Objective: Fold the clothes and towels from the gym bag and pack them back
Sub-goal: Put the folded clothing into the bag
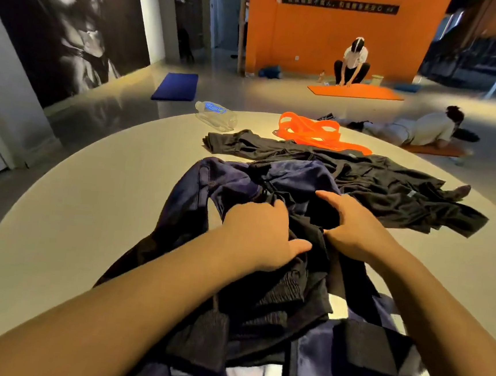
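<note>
A navy blue gym bag (341, 373) with black straps lies open at the near edge of the round white table (89, 204). Dark clothing spills from it: a navy garment (226, 183) spread toward the middle and a crumpled black garment (289, 284) under my hands. My left hand (260, 234) presses down on the black fabric with its fingers curled into it. My right hand (348, 223) grips the same black fabric just to the right. A second black garment (361, 179) lies spread out farther back.
An orange resistance band (311, 132) and a clear plastic water bottle (217, 114) lie at the table's far side. Beyond the table, one person crouches over an orange mat (354, 91), another lies on the floor at the right, and a blue mat (176, 86) lies at the left.
</note>
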`<action>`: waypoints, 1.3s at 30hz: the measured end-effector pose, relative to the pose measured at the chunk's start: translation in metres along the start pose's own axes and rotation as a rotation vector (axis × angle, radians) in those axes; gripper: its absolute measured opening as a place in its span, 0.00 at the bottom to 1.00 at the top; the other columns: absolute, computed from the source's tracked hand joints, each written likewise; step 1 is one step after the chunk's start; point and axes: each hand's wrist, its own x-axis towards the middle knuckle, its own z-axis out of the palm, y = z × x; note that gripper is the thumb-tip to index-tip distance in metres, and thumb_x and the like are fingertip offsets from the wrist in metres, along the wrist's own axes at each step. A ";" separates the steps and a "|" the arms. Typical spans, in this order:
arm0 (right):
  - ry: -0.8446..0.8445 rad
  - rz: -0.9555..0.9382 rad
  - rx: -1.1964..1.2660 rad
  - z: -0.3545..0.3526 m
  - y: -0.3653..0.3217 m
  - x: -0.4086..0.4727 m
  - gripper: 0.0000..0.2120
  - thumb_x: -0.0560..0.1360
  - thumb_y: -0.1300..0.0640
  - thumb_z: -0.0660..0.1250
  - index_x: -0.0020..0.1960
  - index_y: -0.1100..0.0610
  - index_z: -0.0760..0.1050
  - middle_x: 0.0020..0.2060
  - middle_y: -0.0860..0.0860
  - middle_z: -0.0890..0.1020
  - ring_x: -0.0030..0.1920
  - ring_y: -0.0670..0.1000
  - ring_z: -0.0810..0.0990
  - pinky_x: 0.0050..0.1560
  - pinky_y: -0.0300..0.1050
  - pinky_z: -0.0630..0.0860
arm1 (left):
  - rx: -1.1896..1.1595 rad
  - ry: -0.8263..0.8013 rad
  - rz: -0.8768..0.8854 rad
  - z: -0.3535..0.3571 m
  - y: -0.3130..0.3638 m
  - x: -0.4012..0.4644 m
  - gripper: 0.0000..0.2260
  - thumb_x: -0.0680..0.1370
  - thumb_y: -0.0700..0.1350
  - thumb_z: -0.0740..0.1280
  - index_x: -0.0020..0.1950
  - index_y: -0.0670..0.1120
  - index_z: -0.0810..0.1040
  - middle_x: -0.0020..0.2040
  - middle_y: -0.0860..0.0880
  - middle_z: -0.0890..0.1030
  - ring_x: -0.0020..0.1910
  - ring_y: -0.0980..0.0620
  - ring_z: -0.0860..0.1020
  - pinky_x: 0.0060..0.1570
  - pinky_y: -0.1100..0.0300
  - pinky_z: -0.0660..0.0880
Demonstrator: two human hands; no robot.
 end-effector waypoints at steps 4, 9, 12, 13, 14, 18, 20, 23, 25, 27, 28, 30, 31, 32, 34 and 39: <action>0.046 -0.011 0.107 -0.023 0.000 0.005 0.22 0.78 0.51 0.65 0.71 0.52 0.69 0.69 0.51 0.71 0.69 0.50 0.69 0.67 0.45 0.64 | -0.162 0.059 0.048 0.030 0.007 0.018 0.42 0.74 0.69 0.58 0.77 0.58 0.34 0.66 0.40 0.67 0.56 0.40 0.74 0.44 0.54 0.71; -0.015 0.000 0.247 -0.034 0.008 0.005 0.21 0.78 0.58 0.65 0.70 0.50 0.70 0.70 0.49 0.70 0.63 0.45 0.69 0.55 0.35 0.66 | -0.026 0.296 0.166 0.029 0.003 0.022 0.34 0.76 0.62 0.62 0.77 0.57 0.49 0.75 0.46 0.50 0.68 0.43 0.61 0.50 0.55 0.70; 0.011 -0.029 0.268 -0.030 0.013 0.003 0.22 0.76 0.58 0.67 0.69 0.49 0.71 0.69 0.48 0.71 0.60 0.42 0.67 0.56 0.36 0.64 | 0.004 0.255 0.316 0.027 0.002 0.029 0.24 0.78 0.53 0.64 0.72 0.53 0.63 0.74 0.49 0.54 0.66 0.45 0.60 0.48 0.57 0.71; 0.026 -0.036 0.240 -0.029 0.014 0.003 0.22 0.76 0.58 0.68 0.68 0.48 0.71 0.69 0.48 0.70 0.62 0.42 0.68 0.58 0.37 0.63 | 0.018 0.213 0.345 0.028 0.002 0.030 0.21 0.78 0.50 0.64 0.70 0.52 0.65 0.72 0.50 0.58 0.65 0.45 0.61 0.48 0.55 0.73; 0.034 -0.044 0.201 -0.028 0.016 0.003 0.23 0.75 0.57 0.69 0.68 0.47 0.71 0.69 0.48 0.70 0.64 0.44 0.68 0.59 0.38 0.62 | 0.043 0.175 0.360 0.029 0.001 0.029 0.20 0.78 0.48 0.65 0.69 0.51 0.66 0.70 0.50 0.62 0.64 0.46 0.62 0.49 0.55 0.73; 0.056 -0.071 0.010 -0.026 0.018 -0.003 0.28 0.73 0.55 0.71 0.71 0.46 0.66 0.68 0.49 0.68 0.66 0.51 0.69 0.62 0.43 0.66 | 0.096 0.206 0.337 0.029 -0.009 0.021 0.18 0.78 0.41 0.62 0.67 0.51 0.67 0.62 0.51 0.70 0.59 0.48 0.66 0.45 0.58 0.67; 0.165 -0.098 -0.154 -0.022 0.016 -0.012 0.29 0.73 0.53 0.70 0.71 0.45 0.65 0.67 0.49 0.67 0.62 0.53 0.72 0.59 0.48 0.72 | 0.122 0.239 0.295 0.028 -0.014 0.013 0.17 0.78 0.40 0.60 0.66 0.51 0.66 0.58 0.51 0.72 0.57 0.48 0.68 0.41 0.57 0.64; 0.339 -0.152 -0.307 -0.014 0.014 -0.025 0.28 0.74 0.51 0.70 0.71 0.47 0.64 0.67 0.49 0.66 0.58 0.54 0.74 0.49 0.48 0.75 | 0.155 0.292 0.271 0.025 -0.014 0.009 0.23 0.78 0.41 0.61 0.71 0.54 0.60 0.56 0.50 0.72 0.54 0.47 0.71 0.36 0.55 0.63; 0.363 -0.132 -0.232 -0.010 0.014 -0.032 0.28 0.73 0.52 0.70 0.70 0.48 0.65 0.66 0.49 0.66 0.57 0.52 0.74 0.46 0.46 0.74 | 0.188 0.283 0.297 0.022 -0.007 0.016 0.30 0.79 0.43 0.60 0.76 0.57 0.49 0.53 0.50 0.69 0.50 0.47 0.71 0.35 0.56 0.62; 0.365 -0.111 -0.163 -0.009 0.016 -0.036 0.27 0.73 0.52 0.71 0.69 0.48 0.66 0.66 0.48 0.67 0.56 0.52 0.75 0.45 0.45 0.73 | 0.234 0.233 0.337 0.016 0.004 0.023 0.28 0.80 0.44 0.59 0.77 0.57 0.50 0.55 0.49 0.67 0.51 0.46 0.72 0.36 0.55 0.61; 0.352 -0.104 -0.148 -0.008 0.019 -0.038 0.27 0.72 0.53 0.71 0.69 0.48 0.67 0.65 0.48 0.67 0.55 0.51 0.75 0.45 0.44 0.73 | 0.246 0.220 0.346 0.016 0.008 0.025 0.25 0.80 0.44 0.59 0.75 0.56 0.56 0.59 0.48 0.67 0.54 0.45 0.72 0.38 0.55 0.61; 0.320 -0.093 -0.144 -0.006 0.024 -0.042 0.26 0.72 0.53 0.71 0.68 0.48 0.67 0.65 0.48 0.66 0.56 0.51 0.74 0.44 0.43 0.72 | 0.233 0.241 0.337 0.019 0.008 0.024 0.19 0.79 0.43 0.59 0.70 0.52 0.65 0.62 0.47 0.66 0.57 0.45 0.70 0.37 0.55 0.61; 0.321 -0.088 -0.157 -0.006 0.025 -0.045 0.26 0.72 0.53 0.72 0.68 0.49 0.68 0.65 0.48 0.66 0.56 0.52 0.74 0.44 0.43 0.72 | 0.207 0.287 0.335 0.021 0.004 0.020 0.17 0.78 0.41 0.61 0.66 0.51 0.68 0.62 0.47 0.66 0.56 0.44 0.70 0.35 0.56 0.61; 0.347 -0.092 -0.205 -0.005 0.025 -0.047 0.27 0.71 0.55 0.73 0.68 0.50 0.69 0.66 0.50 0.67 0.57 0.54 0.74 0.44 0.44 0.73 | 0.172 0.364 0.352 0.024 -0.004 0.014 0.15 0.76 0.39 0.64 0.62 0.49 0.72 0.61 0.46 0.68 0.54 0.43 0.72 0.32 0.56 0.61; 0.458 -0.177 -0.411 0.000 0.024 -0.046 0.26 0.66 0.60 0.75 0.63 0.56 0.74 0.63 0.57 0.73 0.56 0.60 0.75 0.44 0.50 0.75 | 0.137 0.482 0.386 0.032 -0.023 0.001 0.15 0.65 0.32 0.73 0.50 0.43 0.79 0.59 0.41 0.76 0.50 0.39 0.77 0.26 0.56 0.70; 0.445 -0.232 -0.611 0.029 0.007 -0.021 0.23 0.62 0.59 0.77 0.55 0.61 0.77 0.49 0.58 0.79 0.46 0.60 0.77 0.37 0.47 0.72 | 0.112 0.474 0.430 0.056 -0.044 -0.007 0.21 0.56 0.29 0.78 0.45 0.42 0.81 0.57 0.40 0.81 0.54 0.38 0.80 0.31 0.50 0.80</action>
